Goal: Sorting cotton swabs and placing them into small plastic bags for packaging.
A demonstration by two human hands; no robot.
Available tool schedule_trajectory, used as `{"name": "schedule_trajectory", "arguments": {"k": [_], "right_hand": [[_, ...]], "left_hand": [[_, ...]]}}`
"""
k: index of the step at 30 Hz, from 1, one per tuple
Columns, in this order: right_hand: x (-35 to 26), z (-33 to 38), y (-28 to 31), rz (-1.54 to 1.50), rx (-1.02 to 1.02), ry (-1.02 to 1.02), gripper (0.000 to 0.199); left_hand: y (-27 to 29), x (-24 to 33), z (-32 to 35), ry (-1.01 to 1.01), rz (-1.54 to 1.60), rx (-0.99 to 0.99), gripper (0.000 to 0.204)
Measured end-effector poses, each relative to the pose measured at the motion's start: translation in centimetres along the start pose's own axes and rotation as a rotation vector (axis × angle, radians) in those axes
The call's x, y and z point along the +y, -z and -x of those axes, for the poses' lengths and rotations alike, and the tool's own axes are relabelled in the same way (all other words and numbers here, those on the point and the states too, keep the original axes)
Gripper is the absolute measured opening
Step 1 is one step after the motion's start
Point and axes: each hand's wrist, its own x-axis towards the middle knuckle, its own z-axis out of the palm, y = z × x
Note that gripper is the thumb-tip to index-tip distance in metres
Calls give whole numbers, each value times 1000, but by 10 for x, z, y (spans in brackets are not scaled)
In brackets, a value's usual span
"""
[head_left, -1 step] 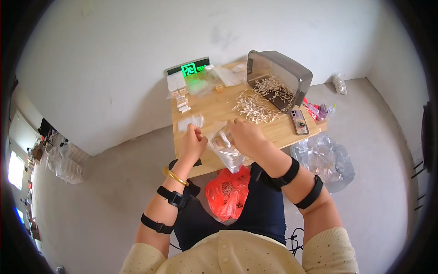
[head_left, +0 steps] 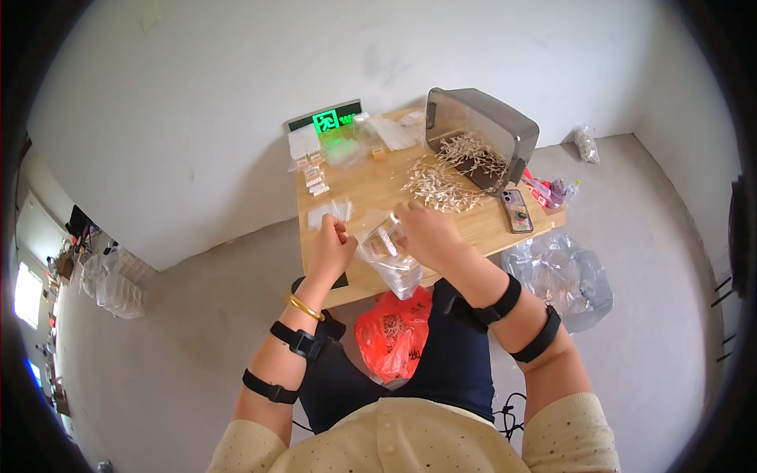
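A clear plastic bag (head_left: 400, 277) hangs between my hands at the table's near edge, its mouth spread, with small whitish pieces inside that I cannot make out clearly. My right hand (head_left: 428, 233) is closed on the bag's right rim with a pinching grip. At the bag's left side my left hand (head_left: 332, 247) is closed too, its fingertips pinched by the rim. Beyond the left hand lie small clear sachets (head_left: 331, 211). A loose heap of cotton swabs (head_left: 444, 188) spreads past my right hand, out of a tipped grey translucent bin (head_left: 487, 110).
A phone (head_left: 517, 211) lies at the table's right. Small packets (head_left: 315, 177) and plastic bags (head_left: 394, 132) sit at the back left, near a lit green exit sign (head_left: 325, 121). A red bag (head_left: 392, 335) of swabs is between my legs; a large clear bag (head_left: 561, 276) stands on the floor.
The clear plastic bag's mouth has spread a little wider between my hands. Both hands have hardly moved, and the things on the table stay as they were.
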Motion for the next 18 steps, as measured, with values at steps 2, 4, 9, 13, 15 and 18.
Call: {"name": "schedule_trajectory", "arguments": {"k": [2, 4, 9, 13, 15, 18], "right_hand": [[16, 2, -2, -127, 127, -80, 44], [20, 2, 4, -235, 82, -179, 40], [55, -6, -39, -480, -113, -248, 36], [48, -5, -49, -572, -43, -198, 33], [38, -1, -47, -524, -16, -225, 31], [40, 0, -55, -569, 89, -163, 28]], "left_hand": [[3, -3, -2, -21, -3, -1, 28], [8, 6, -1, -68, -38, -6, 28], [10, 43, 13, -93, -193, -47, 35], [24, 56, 21, -741, -613, 121, 41], [24, 52, 28, -846, -622, -61, 41], [17, 54, 32, -768, -585, -179, 40]]}}
